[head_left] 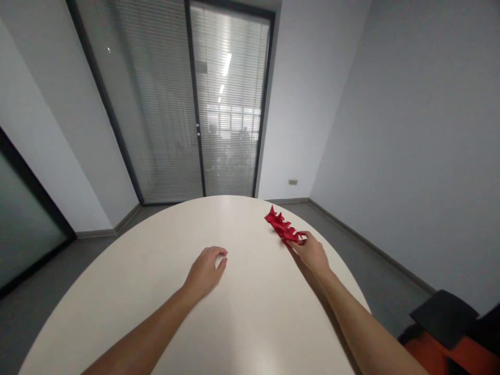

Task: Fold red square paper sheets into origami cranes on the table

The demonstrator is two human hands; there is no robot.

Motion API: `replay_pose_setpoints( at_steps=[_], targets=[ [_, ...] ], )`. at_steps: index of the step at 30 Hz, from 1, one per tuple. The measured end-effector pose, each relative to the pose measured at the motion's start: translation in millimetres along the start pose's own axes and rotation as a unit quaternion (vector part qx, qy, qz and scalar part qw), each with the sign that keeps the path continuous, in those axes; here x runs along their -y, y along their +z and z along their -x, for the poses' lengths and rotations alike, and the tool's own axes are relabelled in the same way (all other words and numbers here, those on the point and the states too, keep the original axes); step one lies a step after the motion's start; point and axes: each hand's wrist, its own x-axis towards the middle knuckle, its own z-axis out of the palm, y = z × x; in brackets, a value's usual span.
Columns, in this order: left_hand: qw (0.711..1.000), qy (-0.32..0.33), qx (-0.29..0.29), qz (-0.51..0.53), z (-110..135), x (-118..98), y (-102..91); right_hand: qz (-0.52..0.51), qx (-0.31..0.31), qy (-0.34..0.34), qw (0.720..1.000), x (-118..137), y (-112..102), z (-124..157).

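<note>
Near the right edge of the round table point(164, 291) is a bright red, long object point(282, 225) with a row of pointed, folded-looking peaks; its exact kind I cannot make out. My right hand point(310, 252) grips its near end between thumb and fingers, and the far end points away to the left. A shadow falls along the tabletop beneath that hand and forearm. Toward the middle of the table, my left hand point(205, 271) is empty, its fingers curved and the thumb apart from them. A gap separates it from the red object.
Beyond the table stands a glass partition and door point(230, 104) with blinds. A black and orange chair point(449, 328) is at the lower right. Pale walls point(410, 130) rise behind and to the right, with a small wall socket point(292, 182) low down.
</note>
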Motion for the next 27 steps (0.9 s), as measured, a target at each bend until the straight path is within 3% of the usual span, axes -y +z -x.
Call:
replay_pose_setpoints(
  at_steps=[9,12,14,18,21,24,27],
  targets=[
    [1.000,-0.002,0.001,-0.005,-0.1,0.5,-1.0,0.205,0.050,-0.010,0.977,37.5,-30.4,25.6],
    [1.000,0.004,0.001,-0.012,-0.6,-0.3,-2.5,0.237,0.031,-0.052,0.969,65.2,-42.7,34.3],
    [1.000,0.009,0.004,-0.021,-0.5,0.1,-2.8,0.196,0.006,-0.114,0.974,88.4,-42.9,40.2],
    [0.997,0.041,-0.007,-0.065,1.1,4.6,-0.3,0.044,0.026,-0.269,0.962,127.1,-14.6,53.8],
    [0.991,0.042,-0.011,-0.126,2.4,8.0,2.3,0.022,0.070,-0.341,0.937,133.9,22.7,62.0],
    [0.986,0.013,0.008,-0.169,2.3,8.3,3.3,0.036,0.120,-0.351,0.928,123.9,53.1,65.2],
    [0.983,-0.014,0.030,-0.182,0.5,6.1,3.0,0.057,0.206,-0.337,0.917,111.8,65.3,63.9]
  ],
)
